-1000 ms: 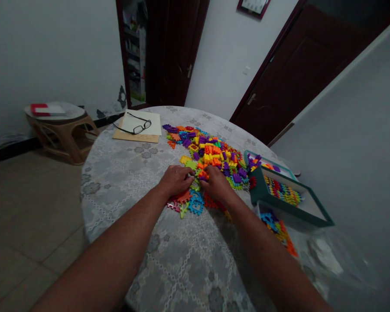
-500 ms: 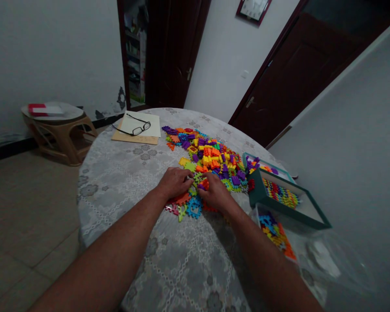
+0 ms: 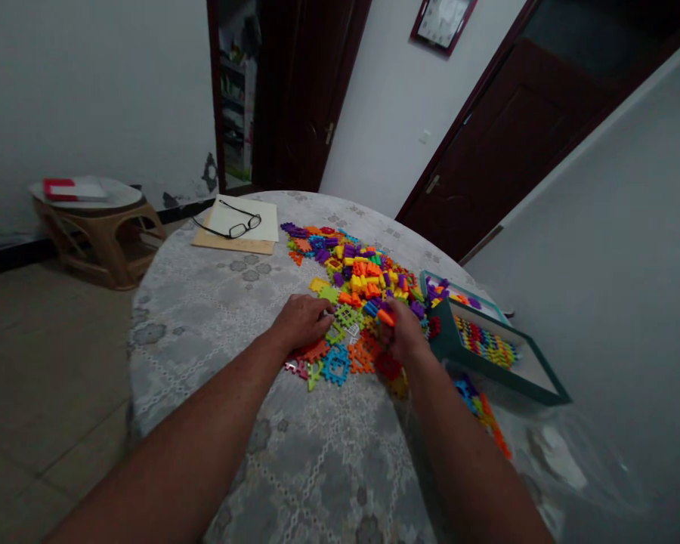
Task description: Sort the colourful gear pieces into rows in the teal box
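A heap of small plastic building pieces [image 3: 363,272] in orange, purple, yellow, green and blue lies on the round table [image 3: 227,302]. My left hand [image 3: 303,321] rests palm down at the heap's near edge, fingers curled onto flat green and orange pieces. My right hand [image 3: 400,332] is lifted a little to the right, pinching a small orange piece [image 3: 385,317] between its fingertips. Flat gear-like pieces [image 3: 340,363] in blue, orange and red lie just below both hands.
A teal box [image 3: 447,344] holding sorted coloured pieces stands to the right, with more pieces [image 3: 481,412] beside it. Glasses [image 3: 232,225] lie on papers [image 3: 241,227] at the table's far side. A low stool [image 3: 99,227] stands on the floor at left. Dark doors behind.
My right hand has moved right and up from the middle of the pile, now holding an orange piece. The left hand has stayed nearly in place.
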`<state>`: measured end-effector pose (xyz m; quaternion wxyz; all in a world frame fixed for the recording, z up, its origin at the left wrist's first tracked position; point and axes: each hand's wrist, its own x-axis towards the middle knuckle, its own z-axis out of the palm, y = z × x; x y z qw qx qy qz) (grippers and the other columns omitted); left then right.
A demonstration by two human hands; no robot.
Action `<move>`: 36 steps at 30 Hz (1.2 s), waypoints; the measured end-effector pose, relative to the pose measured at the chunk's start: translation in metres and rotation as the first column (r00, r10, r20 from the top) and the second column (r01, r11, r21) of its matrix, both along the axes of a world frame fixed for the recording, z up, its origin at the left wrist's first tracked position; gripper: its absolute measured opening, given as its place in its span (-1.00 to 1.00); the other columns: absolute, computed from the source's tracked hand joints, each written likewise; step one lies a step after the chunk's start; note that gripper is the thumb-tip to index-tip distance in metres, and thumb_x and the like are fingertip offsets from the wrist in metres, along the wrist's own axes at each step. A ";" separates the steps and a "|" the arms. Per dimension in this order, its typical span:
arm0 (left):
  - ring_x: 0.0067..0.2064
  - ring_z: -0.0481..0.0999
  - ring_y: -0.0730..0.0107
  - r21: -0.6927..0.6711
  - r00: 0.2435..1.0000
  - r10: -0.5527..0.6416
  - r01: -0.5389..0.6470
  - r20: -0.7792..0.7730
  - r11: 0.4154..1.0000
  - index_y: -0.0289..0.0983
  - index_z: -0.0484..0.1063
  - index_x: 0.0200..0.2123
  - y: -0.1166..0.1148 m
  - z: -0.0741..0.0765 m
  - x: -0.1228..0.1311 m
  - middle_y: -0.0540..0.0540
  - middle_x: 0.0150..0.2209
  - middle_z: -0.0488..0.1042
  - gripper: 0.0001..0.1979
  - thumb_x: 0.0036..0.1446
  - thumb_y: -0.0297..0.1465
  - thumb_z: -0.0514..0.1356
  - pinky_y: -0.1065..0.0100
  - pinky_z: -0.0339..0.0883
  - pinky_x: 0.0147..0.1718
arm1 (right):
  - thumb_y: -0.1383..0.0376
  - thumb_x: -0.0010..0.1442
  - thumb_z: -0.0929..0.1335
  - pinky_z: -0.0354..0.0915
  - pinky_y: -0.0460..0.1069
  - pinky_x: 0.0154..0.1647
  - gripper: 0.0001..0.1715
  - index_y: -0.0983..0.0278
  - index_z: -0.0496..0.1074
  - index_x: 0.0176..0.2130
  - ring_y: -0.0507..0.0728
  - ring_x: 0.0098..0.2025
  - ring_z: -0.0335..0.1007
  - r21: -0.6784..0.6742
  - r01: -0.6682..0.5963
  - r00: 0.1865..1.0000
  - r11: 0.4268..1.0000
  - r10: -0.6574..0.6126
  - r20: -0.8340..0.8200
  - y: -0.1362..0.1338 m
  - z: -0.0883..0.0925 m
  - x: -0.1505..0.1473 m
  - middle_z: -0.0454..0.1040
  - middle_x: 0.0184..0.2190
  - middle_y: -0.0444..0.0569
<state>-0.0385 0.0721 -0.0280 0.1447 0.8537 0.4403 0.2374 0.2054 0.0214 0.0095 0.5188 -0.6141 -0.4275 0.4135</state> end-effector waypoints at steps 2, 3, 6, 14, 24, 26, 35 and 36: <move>-0.10 0.70 0.11 0.001 1.000 0.000 0.000 -0.002 1.000 -0.17 0.73 0.02 0.000 0.000 0.000 -0.10 -0.21 0.75 -0.74 0.39 -0.31 0.26 0.13 0.40 0.07 | -0.05 0.30 0.33 0.19 -0.09 -0.54 -0.64 0.13 0.25 -0.31 0.06 -0.58 0.19 -0.056 0.044 0.994 0.997 -0.049 -0.100 0.007 0.009 0.009 0.27 -0.61 -0.25; -0.10 0.70 0.11 0.001 1.000 -0.002 0.002 0.000 1.000 -0.17 0.73 0.02 0.000 0.000 0.000 -0.10 -0.21 0.75 -0.74 0.39 -0.31 0.26 0.14 0.40 0.07 | -0.01 0.30 0.34 0.25 -0.08 -0.53 -0.68 0.14 0.27 -0.31 0.07 -0.56 0.26 -0.078 0.069 0.990 0.995 -0.077 -0.114 0.010 0.013 0.012 0.33 -0.59 -0.21; -0.11 0.69 0.12 0.001 1.000 -0.006 0.006 0.008 1.000 -0.17 0.72 0.02 0.001 -0.002 0.000 -0.10 -0.20 0.75 -0.74 0.39 -0.30 0.26 0.14 0.40 0.06 | 0.10 0.27 0.35 0.31 -0.07 -0.48 -0.79 0.16 0.33 -0.30 0.11 -0.47 0.41 -0.070 0.141 0.990 0.988 -0.138 0.039 0.016 0.018 0.015 0.45 -0.52 -0.15; -0.10 0.69 0.11 0.011 1.000 -0.004 0.004 0.017 1.000 -0.15 0.72 0.02 0.002 -0.003 0.000 -0.10 -0.21 0.74 -0.74 0.39 -0.29 0.27 0.14 0.40 0.07 | 0.30 0.25 0.38 0.26 -0.04 -0.20 -0.92 0.23 0.52 -0.29 0.19 -0.19 0.48 -0.003 0.155 0.680 0.988 -0.104 0.726 0.019 0.004 0.003 0.60 -0.33 -0.03; -0.08 0.69 0.09 0.018 1.000 0.012 -0.012 -0.002 1.000 -0.15 0.73 0.02 0.000 -0.003 0.001 -0.11 -0.21 0.74 -0.74 0.38 -0.29 0.28 0.13 0.41 0.07 | 0.13 0.50 0.39 0.40 0.04 -0.02 -0.68 0.29 0.56 0.07 0.31 0.08 0.64 -0.201 0.167 0.146 0.965 0.178 0.973 0.017 0.005 -0.028 0.67 0.05 0.23; -0.08 0.69 0.08 0.015 1.000 0.009 -0.009 -0.007 1.000 -0.15 0.73 0.01 0.000 -0.003 0.001 -0.12 -0.21 0.74 -0.74 0.38 -0.29 0.28 0.13 0.42 0.07 | 0.17 0.50 0.39 0.40 0.04 -0.01 -0.70 0.29 0.53 0.10 0.31 0.09 0.65 -0.205 0.157 0.126 0.966 0.186 0.974 0.016 0.005 -0.031 0.66 0.06 0.22; -0.05 0.71 0.07 0.011 1.000 0.020 -0.020 0.005 1.000 -0.14 0.73 0.02 -0.002 -0.002 0.002 -0.12 -0.15 0.76 -0.75 0.39 -0.30 0.27 0.10 0.41 0.10 | 0.22 0.56 0.29 0.37 0.02 0.10 -0.63 0.25 0.48 0.24 0.25 0.17 0.60 -0.106 -0.018 0.190 0.994 0.108 0.976 0.014 0.017 -0.038 0.64 0.16 0.16; -0.05 0.71 0.07 0.010 1.000 0.021 -0.021 -0.003 1.000 -0.14 0.73 0.02 -0.002 -0.001 0.002 -0.13 -0.15 0.76 -0.75 0.39 -0.29 0.27 0.10 0.41 0.10 | 0.22 0.57 0.28 0.37 0.02 0.11 -0.65 0.24 0.52 0.20 0.25 0.17 0.59 -0.119 -0.049 0.179 0.992 0.126 0.976 0.017 0.019 -0.041 0.64 0.14 0.14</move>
